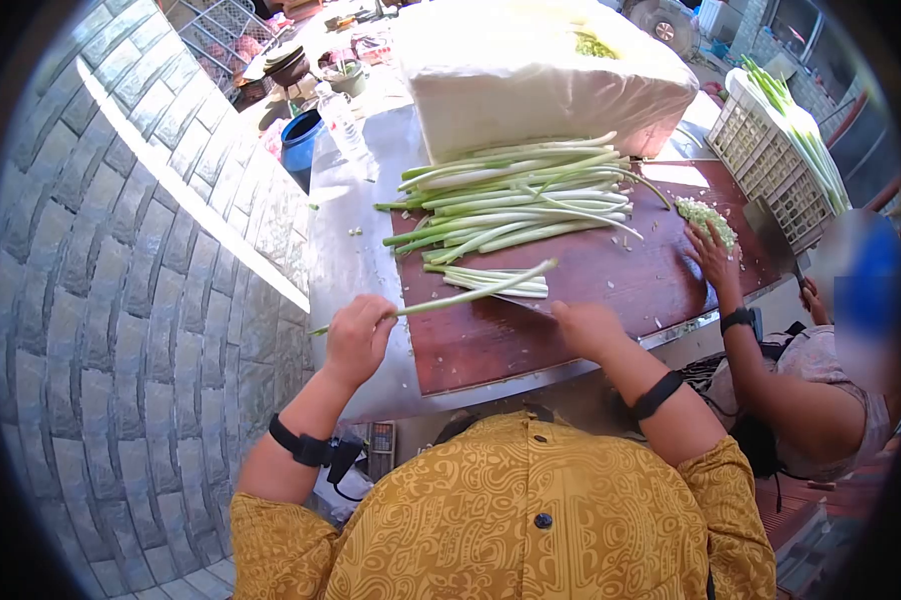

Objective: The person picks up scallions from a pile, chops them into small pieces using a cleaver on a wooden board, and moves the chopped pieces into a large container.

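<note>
A long green onion stalk (471, 293) is pinched in my left hand (361, 338), slanting up to the right over the red-brown board (481, 350). My right hand (586, 328) is closed on a knife (531, 304), whose blade reaches left beside a short bundle of cut stalks (501, 283). The stalk's upper end passes over that bundle. Behind it lies a large pile of green onions (521, 205), their green ends toward the left.
At the right, a co-worker's hand (713, 258) touches chopped onion (706, 220), with a cleaver (771, 235) nearby. A crate of onions (771, 160), a cloth-covered block (551, 100), a bottle (339, 120) and a blue bucket (303, 140) stand around. A brick wall (121, 320) rises left.
</note>
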`<state>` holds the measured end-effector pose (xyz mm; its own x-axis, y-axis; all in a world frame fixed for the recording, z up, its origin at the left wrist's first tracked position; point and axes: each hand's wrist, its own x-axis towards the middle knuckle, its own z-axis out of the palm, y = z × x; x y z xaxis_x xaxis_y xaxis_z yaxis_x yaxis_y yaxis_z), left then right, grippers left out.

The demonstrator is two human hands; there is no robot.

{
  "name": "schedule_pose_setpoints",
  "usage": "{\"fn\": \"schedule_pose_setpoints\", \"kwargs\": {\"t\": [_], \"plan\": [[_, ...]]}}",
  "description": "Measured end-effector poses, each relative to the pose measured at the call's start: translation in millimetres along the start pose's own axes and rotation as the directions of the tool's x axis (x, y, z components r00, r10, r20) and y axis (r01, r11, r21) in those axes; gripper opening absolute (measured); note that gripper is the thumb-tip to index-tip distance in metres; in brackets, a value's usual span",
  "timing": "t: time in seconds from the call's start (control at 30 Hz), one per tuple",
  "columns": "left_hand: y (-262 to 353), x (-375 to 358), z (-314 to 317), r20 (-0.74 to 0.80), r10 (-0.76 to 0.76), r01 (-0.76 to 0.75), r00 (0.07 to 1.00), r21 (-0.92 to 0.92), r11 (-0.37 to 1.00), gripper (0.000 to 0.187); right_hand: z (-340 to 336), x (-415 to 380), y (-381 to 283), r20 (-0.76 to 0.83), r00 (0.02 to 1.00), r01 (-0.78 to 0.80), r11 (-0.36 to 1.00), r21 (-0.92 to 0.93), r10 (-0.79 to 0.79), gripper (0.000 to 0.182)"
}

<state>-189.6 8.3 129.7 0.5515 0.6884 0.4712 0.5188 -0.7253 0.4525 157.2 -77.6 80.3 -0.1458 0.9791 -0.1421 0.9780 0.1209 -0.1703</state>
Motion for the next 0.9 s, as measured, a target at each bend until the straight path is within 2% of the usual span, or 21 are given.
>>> {"fn": "schedule_pose_setpoints", "kwargs": {"t": [0.17, 0.27, 0.37, 0.47, 0.57, 0.6, 0.73, 0.9], "plan": [[1.6, -17.2, 3.3, 0.014, 0.000, 0.001, 1.000, -0.053, 0.999, 0.013, -7.3, -8.3, 11.4, 0.005, 0.999, -0.046, 0.999, 0.022, 0.046, 0.010], [-0.2, -20.7, 7.1, 0.002, -0.033, 0.033, 0.999, -0.091, 0.995, 0.013, 24.2, -28.8, 48.1, -0.072, 0.995, -0.054, 0.963, 0.266, 0.076, 0.013], [-8.4, -27.1, 16.7, 0.073, -0.039, 0.047, 0.997, -0.111, 0.993, 0.014, 5.7, -65.9, 56.8, 0.014, 0.992, -0.115, 0.875, 0.471, 0.123, 0.018], [-9.6, -30.3, 45.1, 0.067, -0.051, 0.059, 0.996, -0.132, 0.989, 0.009, 1.6, -100.8, 58.0, 0.018, 0.924, -0.315, 0.730, 0.606, 0.383, 0.019], [-10.7, -25.7, 81.4, 0.107, -0.030, 0.042, 0.994, -0.110, 0.993, 0.009, -8.1, -120.1, 62.2, -0.067, 0.879, -0.363, 0.754, 0.547, 0.472, 0.018], [-8.5, -22.1, 93.0, 0.126, -0.026, 0.038, 0.992, -0.091, 0.995, 0.009, -21.2, -122.4, 55.9, -0.126, 0.892, -0.300, 0.777, 0.554, 0.434, 0.016], [-5.7, -7.6, 138.9, 0.178, 0.008, -0.009, 0.984, 0.005, 1.000, 0.015, -37.1, -121.5, 48.7, -0.145, 0.913, -0.262, 0.819, 0.510, 0.382, 0.015], [-7.5, -3.7, 145.8, 0.158, 0.039, -0.049, 0.987, 0.060, 0.997, 0.028, -53.5, -102.3, 18.9, -0.108, 0.955, -0.222, 0.908, 0.356, 0.276, 0.018]]}}
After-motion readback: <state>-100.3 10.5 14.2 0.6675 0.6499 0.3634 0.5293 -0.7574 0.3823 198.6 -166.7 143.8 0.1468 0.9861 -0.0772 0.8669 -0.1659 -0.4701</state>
